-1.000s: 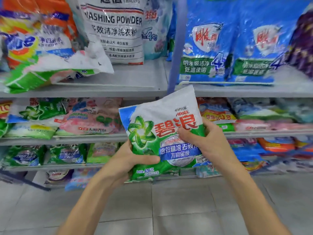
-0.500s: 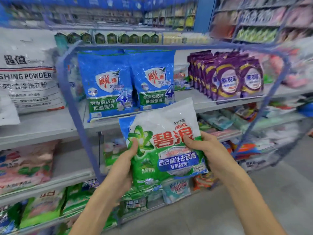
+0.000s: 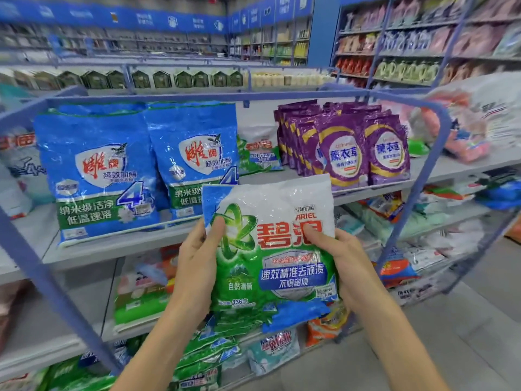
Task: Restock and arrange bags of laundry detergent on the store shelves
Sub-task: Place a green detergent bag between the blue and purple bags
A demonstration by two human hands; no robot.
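I hold a green-and-white Ariel detergent bag (image 3: 270,249) upright in front of the shelves. My left hand (image 3: 194,266) grips its left edge, thumb on the front. At the right edge, my right hand (image 3: 352,266) grips the bag with its thumb across the red lettering. On the top shelf (image 3: 118,244) behind it stand two large blue bags (image 3: 95,170), a row of purple bags (image 3: 346,148), and between them, set back, a matching Ariel bag (image 3: 260,153).
A blue metal frame (image 3: 417,176) borders the shelf unit. Lower shelves carry mixed green, orange and pink bags (image 3: 141,289). Pink and white bags (image 3: 473,122) lie at the far right. Grey floor tiles (image 3: 465,334) run to the right, and other aisles stand behind.
My view has swung up and to the right along the shelves. The Ariel bag stays in both hands, now raised near the top shelf's front edge; my left hand has shifted higher on it.
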